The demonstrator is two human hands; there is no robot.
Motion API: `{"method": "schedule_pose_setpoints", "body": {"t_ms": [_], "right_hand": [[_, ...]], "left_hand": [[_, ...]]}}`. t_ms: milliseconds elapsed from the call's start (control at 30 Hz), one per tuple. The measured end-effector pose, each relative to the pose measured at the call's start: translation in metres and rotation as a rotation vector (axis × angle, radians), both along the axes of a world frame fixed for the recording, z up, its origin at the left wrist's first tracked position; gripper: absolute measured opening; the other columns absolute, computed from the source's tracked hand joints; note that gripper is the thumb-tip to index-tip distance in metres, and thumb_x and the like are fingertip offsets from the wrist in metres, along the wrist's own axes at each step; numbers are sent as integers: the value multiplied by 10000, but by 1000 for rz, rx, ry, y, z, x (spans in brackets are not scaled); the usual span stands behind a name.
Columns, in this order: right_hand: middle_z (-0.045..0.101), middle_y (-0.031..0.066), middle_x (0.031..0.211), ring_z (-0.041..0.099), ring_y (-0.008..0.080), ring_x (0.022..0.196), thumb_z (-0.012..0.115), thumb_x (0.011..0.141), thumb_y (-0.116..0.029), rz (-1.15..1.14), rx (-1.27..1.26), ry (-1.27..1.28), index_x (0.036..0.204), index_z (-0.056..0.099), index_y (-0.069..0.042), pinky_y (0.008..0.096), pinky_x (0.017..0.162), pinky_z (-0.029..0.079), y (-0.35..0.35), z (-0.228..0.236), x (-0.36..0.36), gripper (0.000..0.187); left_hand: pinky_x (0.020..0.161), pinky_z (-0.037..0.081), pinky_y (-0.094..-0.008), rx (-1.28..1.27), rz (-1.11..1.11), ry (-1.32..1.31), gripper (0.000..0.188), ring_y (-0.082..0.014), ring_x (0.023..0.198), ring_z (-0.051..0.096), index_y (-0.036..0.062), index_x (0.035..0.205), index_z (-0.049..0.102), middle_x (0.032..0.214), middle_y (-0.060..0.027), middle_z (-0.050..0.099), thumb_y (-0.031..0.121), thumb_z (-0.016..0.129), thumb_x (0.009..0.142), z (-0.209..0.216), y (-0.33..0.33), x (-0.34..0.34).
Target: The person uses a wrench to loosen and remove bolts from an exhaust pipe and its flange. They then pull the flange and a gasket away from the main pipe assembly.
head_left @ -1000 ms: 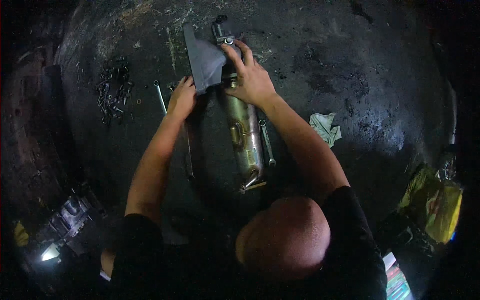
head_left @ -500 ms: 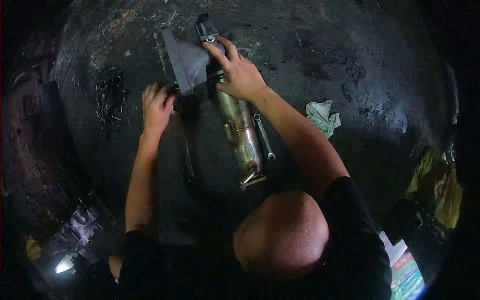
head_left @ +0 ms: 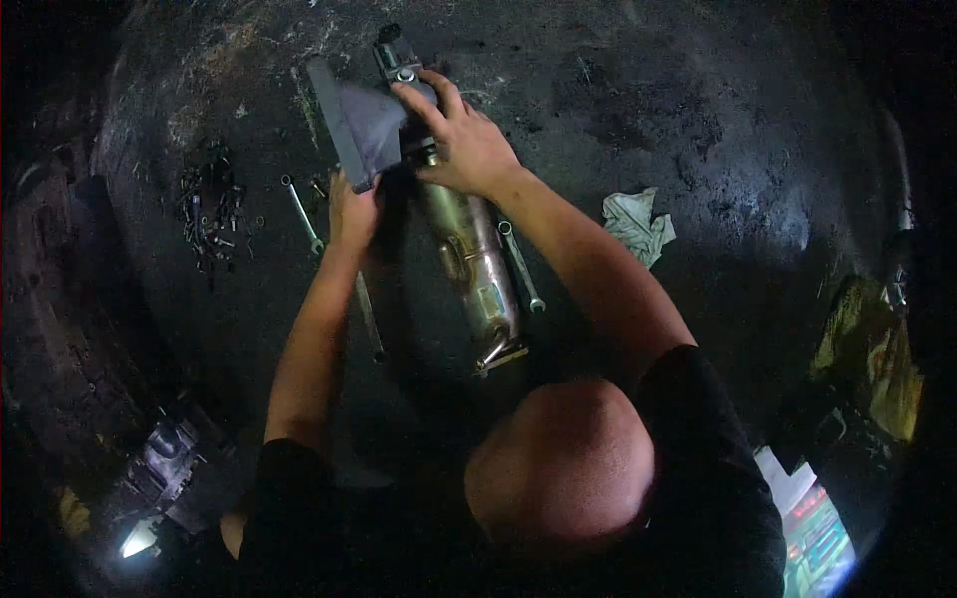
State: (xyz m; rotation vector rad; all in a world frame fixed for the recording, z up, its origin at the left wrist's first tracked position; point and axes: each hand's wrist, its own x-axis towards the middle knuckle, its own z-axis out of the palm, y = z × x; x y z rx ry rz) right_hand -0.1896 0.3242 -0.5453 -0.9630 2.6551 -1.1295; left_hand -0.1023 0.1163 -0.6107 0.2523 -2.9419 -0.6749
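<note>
A grey metal housing with a broad flat flange stands at the far end of a long shiny metal cylinder. My right hand lies over the housing's right side, its fingers on top near a bolt head and its thumb by the cylinder's upper end, gripping it. My left hand is at the near end of the flange; its fingers are hidden behind it. A combination wrench lies left of that hand. Under the left forearm a long thin tool shows in part. Another wrench lies right of the cylinder.
A heap of bolts and small parts lies on the dark work surface at left. A pale rag sits to the right. A metal part and a lit lamp are lower left; a yellowish cloth is at far right.
My left hand has moved right, to behind the flange's near end, uncovering the wrench at its left. My right hand stays on the housing. The whole scene has shifted slightly left.
</note>
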Motion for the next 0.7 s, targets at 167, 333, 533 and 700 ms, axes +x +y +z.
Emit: {"method": "schedule_pose_setpoints", "body": {"t_ms": [167,333,533,700], "right_hand": [[241,144,1424,448,409,1183,781,589,-234,-12,29,-33,1423,165,-344,461,986,412,4,3,3,1042],[246,145,1422,460,410,1170,780,589,-225,-22,-2,6,1420,170,-346,463,981,418,7,-3,1,1037],[254,150,1417,488,405,1141,777,599,-228,-11,-4,-6,1415,181,-348,461,979,422,4,-1,3,1018],[250,153,1419,480,406,1149,777,602,-221,-32,0,25,1412,188,-351,467,976,420,4,-1,3,1011]], "left_hand": [[876,391,-517,-189,-185,-20,238,-398,1017,508,18,1031,592,1061,-196,574,121,583,816,24,-3,-9],[926,350,-519,-382,-424,-69,232,-363,1071,492,36,1021,605,1069,-150,580,134,589,812,65,-6,-1],[924,307,-557,-477,-339,49,234,-349,1033,486,43,1006,610,1015,-134,568,149,594,798,54,-8,11],[942,293,-563,-458,-243,142,237,-353,1076,468,50,998,608,1051,-142,556,175,586,799,36,-7,14]]}}
